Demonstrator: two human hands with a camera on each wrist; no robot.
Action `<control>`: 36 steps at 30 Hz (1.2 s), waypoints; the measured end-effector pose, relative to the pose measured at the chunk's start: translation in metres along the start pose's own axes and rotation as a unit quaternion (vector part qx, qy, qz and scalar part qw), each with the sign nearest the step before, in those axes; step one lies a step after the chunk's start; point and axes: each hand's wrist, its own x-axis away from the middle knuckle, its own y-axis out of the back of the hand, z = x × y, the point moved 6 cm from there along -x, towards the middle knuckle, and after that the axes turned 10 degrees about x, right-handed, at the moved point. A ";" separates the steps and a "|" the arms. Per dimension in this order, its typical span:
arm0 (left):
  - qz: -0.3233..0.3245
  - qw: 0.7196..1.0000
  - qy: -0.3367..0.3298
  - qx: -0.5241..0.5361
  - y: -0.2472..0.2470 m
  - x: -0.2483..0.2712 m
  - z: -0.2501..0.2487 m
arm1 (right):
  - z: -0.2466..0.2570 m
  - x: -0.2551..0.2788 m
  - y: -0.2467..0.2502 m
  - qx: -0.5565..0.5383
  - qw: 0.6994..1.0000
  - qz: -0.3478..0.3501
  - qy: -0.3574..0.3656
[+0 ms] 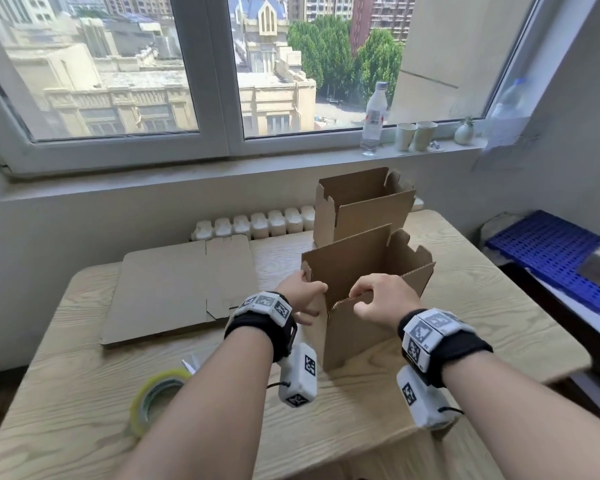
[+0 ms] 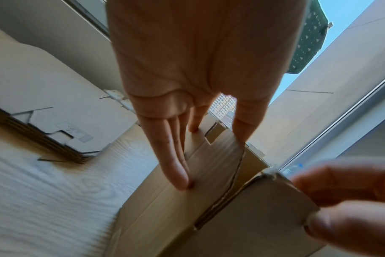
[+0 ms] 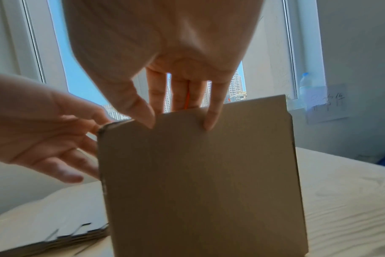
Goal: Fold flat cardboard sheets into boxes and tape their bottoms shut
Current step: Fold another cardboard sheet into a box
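Note:
A brown cardboard box stands upright with its top open in the middle of the wooden table. My left hand holds its left wall near the front corner. The fingers lie straight down the outside and the thumb sits on the top edge. My right hand pinches the top edge of the near wall, thumb outside and most fingers over the edge inside. A stack of flat cardboard sheets lies to the left. The box's bottom is hidden.
A second open box stands behind the first, near the wall. A roll of clear tape and scissors lie at the front left. On the windowsill stand a bottle and two paper cups. Blue crates sit at the right.

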 end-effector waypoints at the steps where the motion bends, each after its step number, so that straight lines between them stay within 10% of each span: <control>1: -0.001 1.000 0.004 0.008 -0.004 -0.007 -0.006 | -0.011 -0.007 0.002 0.022 1.000 0.003 -0.004; 22: -0.095 0.995 -0.028 0.006 -0.044 -0.161 -0.097 | -0.113 -0.161 0.043 0.061 0.997 -0.017 0.039; 36: -0.135 0.989 -0.039 -0.049 -0.032 -0.128 -0.107 | -0.087 -0.161 0.048 0.080 0.996 -0.018 0.047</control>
